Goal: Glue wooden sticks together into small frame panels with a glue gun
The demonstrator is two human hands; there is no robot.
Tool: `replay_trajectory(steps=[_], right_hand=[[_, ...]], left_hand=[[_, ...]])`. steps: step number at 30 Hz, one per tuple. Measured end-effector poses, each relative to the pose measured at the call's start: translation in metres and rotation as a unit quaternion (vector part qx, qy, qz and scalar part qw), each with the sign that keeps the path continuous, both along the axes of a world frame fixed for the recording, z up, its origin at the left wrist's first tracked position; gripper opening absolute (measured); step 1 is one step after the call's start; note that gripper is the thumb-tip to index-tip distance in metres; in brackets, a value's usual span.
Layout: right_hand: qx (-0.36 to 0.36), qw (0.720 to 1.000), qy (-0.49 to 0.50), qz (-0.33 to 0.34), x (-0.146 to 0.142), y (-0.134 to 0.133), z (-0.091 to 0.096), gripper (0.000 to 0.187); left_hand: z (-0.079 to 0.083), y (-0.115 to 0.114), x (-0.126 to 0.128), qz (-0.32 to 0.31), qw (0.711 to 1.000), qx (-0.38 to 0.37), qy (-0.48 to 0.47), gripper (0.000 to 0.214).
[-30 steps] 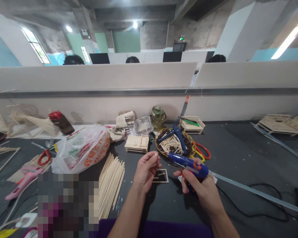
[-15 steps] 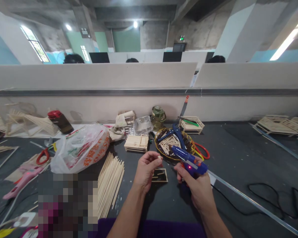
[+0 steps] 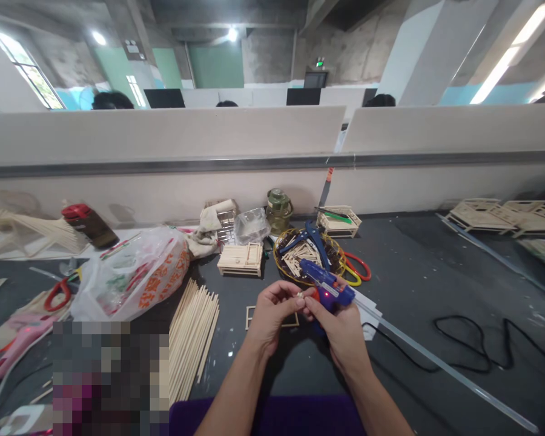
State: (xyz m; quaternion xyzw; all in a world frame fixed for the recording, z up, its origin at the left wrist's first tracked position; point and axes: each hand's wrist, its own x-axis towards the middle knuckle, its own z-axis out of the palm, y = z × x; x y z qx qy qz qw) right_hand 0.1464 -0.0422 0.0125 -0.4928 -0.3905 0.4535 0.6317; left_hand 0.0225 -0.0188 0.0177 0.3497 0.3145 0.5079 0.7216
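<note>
A blue glue gun (image 3: 327, 286) sits in the right hand (image 3: 340, 327), low in the middle of the view, with a small red light glowing on its side. Its nozzle points left at a tiny wooden piece (image 3: 300, 297). The left hand (image 3: 272, 315) is curled nearly closed and pinches that piece between thumb and fingertips, while the right hand is wrapped tight around the gun's grip. The two hands touch at the fingertips. A long translucent glue stick (image 3: 436, 363) trails from the back of the gun across the dark grey table (image 3: 413, 290). Just under the hands lies one small stick frame (image 3: 249, 317), flat on the table. Left of it is one loose bundle of sticks (image 3: 193, 336), then one printed plastic bag (image 3: 131, 275). Beyond the hands is one yellow wire basket (image 3: 309, 257) filled with stick offcuts, flanked by two little slatted wooden models (image 3: 240, 259) — one on each side. A second glue gun, a pink one (image 3: 9, 351), lies at the far left. A low pale partition (image 3: 163, 139) closes off the desk — behind it is a bare concrete room with ceiling lights.
</note>
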Motion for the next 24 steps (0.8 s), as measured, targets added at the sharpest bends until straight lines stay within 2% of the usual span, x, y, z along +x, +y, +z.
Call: replay_trajectory(steps=[15,24], right_hand=[[-0.003,1.0,0.0,-0.008,0.0013,0.0008,-0.0013,0.063],[-0.004,1.0,-0.009,-0.006,0.0023,0.0009,-0.0019,0.064]], left_hand=[[0.0001,0.0007,-0.001,0.008,0.999,-0.027,0.027,0.022],[-0.0027,0.0012,-0.0019,0.018,0.998,-0.006,0.058,0.019]])
